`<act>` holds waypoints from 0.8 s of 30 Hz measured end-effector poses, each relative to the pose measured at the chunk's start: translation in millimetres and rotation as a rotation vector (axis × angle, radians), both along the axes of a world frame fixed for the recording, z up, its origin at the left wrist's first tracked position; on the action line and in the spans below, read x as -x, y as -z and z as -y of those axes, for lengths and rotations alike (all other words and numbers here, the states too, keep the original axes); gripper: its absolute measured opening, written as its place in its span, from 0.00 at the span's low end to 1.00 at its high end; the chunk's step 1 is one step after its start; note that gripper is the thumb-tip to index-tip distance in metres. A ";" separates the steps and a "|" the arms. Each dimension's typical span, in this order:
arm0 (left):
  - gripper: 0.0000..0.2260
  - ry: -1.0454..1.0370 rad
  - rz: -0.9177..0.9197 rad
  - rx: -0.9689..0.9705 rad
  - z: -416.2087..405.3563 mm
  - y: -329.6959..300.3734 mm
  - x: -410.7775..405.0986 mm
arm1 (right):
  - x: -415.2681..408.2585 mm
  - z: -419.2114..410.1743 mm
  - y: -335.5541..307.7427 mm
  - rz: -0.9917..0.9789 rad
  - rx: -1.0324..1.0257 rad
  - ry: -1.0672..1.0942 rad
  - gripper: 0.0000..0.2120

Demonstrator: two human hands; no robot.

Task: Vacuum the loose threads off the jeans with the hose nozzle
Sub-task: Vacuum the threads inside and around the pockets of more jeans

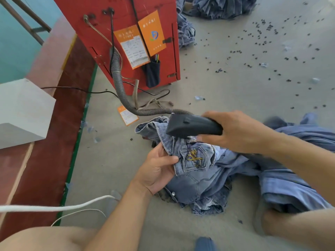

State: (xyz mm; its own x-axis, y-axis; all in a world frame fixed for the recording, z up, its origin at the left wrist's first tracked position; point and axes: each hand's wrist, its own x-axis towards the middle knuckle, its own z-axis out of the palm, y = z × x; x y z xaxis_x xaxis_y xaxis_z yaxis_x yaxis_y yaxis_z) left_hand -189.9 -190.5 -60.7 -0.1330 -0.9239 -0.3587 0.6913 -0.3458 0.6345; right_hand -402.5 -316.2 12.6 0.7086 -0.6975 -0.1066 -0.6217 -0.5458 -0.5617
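A crumpled pair of light blue jeans (197, 180) lies on the grey floor in the middle of the view, a back pocket with yellow embroidery facing up. My left hand (157, 169) grips the denim at the pocket's left edge, thumb on top. My right hand (235, 132) holds the black vacuum nozzle (190, 126) by its rear end, its wide mouth pointing left and resting just above the waistband. A grey ribbed hose (119, 84) runs from the nozzle up to the red machine.
A red vacuum cabinet (130, 38) with orange tags stands behind. More jeans lie at the right (299, 171) and in piles at the top (217, 8). Dark thread scraps (262, 42) dot the floor. A white box (23, 109) and white cord (54, 207) sit left.
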 end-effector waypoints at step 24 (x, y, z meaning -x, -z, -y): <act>0.32 0.022 -0.099 0.061 -0.1 12.6 -5.2 | 8.4 -12.9 -8.8 -0.104 -0.150 -0.130 0.09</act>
State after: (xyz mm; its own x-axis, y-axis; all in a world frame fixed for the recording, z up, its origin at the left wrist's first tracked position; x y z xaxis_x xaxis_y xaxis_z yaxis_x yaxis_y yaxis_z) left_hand -184.7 -190.3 -73.3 -0.1859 -0.9401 -0.2857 0.7441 -0.3246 0.5839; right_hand -410.8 -303.3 21.3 0.7711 -0.5721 -0.2794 -0.6106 -0.5400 -0.5793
